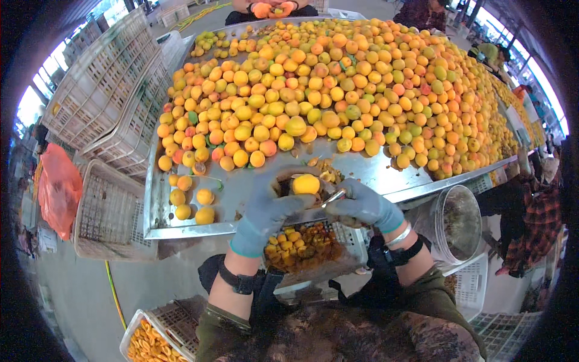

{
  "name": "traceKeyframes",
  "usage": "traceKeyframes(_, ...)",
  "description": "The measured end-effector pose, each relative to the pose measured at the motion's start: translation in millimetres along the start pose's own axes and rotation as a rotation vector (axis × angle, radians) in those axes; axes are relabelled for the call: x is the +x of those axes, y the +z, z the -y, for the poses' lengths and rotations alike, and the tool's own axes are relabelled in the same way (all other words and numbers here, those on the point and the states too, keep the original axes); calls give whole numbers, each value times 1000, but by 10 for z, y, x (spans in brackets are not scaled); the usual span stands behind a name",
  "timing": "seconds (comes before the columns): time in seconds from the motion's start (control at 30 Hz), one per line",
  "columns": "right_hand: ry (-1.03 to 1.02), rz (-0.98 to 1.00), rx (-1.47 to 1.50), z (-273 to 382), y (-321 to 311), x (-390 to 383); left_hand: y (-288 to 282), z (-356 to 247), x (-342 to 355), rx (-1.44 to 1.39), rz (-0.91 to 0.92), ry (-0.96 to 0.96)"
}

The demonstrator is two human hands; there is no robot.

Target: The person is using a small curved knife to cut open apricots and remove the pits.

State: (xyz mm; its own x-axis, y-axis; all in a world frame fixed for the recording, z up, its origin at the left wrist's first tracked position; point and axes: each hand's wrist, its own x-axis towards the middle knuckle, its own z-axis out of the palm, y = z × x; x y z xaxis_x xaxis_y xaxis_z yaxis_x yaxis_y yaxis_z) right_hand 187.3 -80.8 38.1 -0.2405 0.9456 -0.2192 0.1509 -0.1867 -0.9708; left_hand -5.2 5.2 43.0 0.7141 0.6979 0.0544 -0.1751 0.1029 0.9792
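My left hand (pixel 268 198), in a grey glove with a teal cuff, is closed around a yellow apricot (pixel 306 184) above the near edge of the metal table (pixel 368 166). Close beside the fruit, my right hand (pixel 362 204), gloved alike, grips a small metal tool (pixel 335 197); its working end points toward the apricot, and its exact kind is hard to make out. Fruit scraps (pixel 329 171) lie on the table just beyond my hands. Beneath them, a crate (pixel 356 241) holds cut, wet-looking apricots (pixel 295 244). A large heap of apricots (pixel 338 90) covers most of the tabletop.
Stacked white crates (pixel 99 78), a lower crate (pixel 108 232) and a red plastic bag (pixel 59 190) stand left. Apricot halves (pixel 151 344) fill a crate at lower left. A clear bucket (pixel 461 220) stands right, near a person's checked sleeve (pixel 540 211). Orange-gloved hands (pixel 271 9) work opposite.
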Motion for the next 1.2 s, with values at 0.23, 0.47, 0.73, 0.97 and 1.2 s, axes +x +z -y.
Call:
traceKeyframes(0.23,-229,-586,221,-243,36,304,49,378,166,773,-147,19)
traceKeyframes(0.47,-188,-795,-24,-190,44,420,342,381,226,745,-180,390)
traceKeyframes(0.73,-242,-1147,-325,-450,232,574,311,1167,276,512,-389,210)
traceKeyframes(0.97,-308,-927,-606,-419,160,437,586,982,317,427,-232,148)
traceKeyframes(1.2,-266,-847,-205,-323,38,385,517,944,299,442,-203,211)
